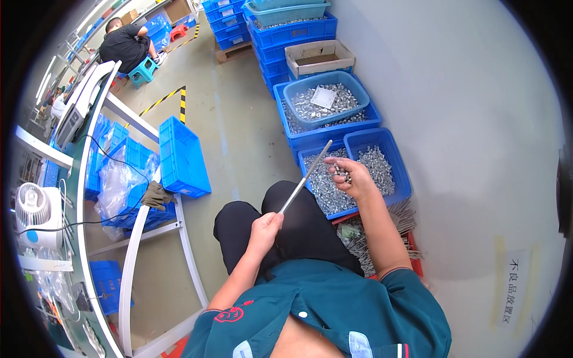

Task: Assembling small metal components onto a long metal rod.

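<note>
Where the far left of the view curves away, a white fan (34,209) stands on a workbench, its dark cord running to the right. Next come a blue crate (184,158) beside the white bench frame and a dark cloth (158,196) draped at the frame's corner. Farther right, the left hand (264,232) is closed around the lower end of a slim metal rod (301,184). From that fist the rod slants up and to the right, passing just left of the right hand's fingertips; whether it touches them I cannot tell. Small metal parts fill a blue bin (341,215) beyond the rod. Well apart from the left hand, the right hand (356,179) curls its fingers around a few metal pieces (342,173). To its right is another blue bin (408,190) of similar parts, and below lie more rods (401,218) on a red tray (416,253).
</note>
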The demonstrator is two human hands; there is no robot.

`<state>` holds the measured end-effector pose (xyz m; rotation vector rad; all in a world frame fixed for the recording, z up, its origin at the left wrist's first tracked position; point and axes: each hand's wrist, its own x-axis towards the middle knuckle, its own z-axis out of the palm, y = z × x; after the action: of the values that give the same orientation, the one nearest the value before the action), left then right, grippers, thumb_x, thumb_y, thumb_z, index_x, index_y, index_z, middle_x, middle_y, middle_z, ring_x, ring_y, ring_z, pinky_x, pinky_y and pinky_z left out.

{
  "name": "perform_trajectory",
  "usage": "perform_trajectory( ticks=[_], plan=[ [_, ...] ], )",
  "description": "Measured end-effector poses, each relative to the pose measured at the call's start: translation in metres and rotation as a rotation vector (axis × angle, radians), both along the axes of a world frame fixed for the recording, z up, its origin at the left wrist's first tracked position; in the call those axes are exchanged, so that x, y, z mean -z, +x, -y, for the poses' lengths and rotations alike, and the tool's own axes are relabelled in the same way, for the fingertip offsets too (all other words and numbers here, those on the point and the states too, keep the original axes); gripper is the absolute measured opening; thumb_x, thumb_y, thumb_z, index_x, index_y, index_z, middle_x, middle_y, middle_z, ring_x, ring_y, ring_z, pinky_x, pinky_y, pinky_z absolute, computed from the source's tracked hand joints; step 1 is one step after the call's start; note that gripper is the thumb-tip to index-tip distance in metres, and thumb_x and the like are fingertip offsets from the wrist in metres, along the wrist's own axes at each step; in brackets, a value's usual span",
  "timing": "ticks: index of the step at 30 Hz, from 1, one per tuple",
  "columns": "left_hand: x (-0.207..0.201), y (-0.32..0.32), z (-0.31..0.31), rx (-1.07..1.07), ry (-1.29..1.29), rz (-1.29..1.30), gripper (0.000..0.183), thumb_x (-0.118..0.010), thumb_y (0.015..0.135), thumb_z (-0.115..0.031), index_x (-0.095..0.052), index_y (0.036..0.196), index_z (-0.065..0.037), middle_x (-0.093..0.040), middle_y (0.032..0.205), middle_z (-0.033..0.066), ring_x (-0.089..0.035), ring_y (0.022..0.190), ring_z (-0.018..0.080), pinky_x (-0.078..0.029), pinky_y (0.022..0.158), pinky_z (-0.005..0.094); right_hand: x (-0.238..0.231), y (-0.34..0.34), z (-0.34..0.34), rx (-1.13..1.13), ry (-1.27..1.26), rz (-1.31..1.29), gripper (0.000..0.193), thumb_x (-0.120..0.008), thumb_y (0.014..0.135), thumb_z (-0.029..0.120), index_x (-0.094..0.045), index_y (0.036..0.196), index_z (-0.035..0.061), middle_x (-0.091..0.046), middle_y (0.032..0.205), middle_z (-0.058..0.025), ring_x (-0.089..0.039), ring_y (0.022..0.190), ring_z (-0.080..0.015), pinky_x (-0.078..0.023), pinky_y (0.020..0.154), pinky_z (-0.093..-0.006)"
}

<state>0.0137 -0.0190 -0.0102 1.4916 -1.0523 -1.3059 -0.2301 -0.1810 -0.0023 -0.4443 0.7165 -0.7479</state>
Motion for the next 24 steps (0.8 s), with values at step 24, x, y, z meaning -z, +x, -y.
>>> perform_trajectory(
  ticks=[24],
  plan=[
    [0.006,0.003,-0.019,0.049,0.022,0.17,0.034,-0.053,0.09,-0.024,-0.051,0.063,-0.004,-0.041,0.056,-0.0052,-0.035,0.053,0.0039,-0.029,0.048,0.0228,-0.022,0.008,0.0,0.086,-0.229,-0.106,0.013,-0.059,0.086,0.013,-0.058,0.092,0.0024,-0.051,0.066,-0.0007,-0.039,0.045,-0.0035,-0.026,0.035,-0.0153]
  ],
)
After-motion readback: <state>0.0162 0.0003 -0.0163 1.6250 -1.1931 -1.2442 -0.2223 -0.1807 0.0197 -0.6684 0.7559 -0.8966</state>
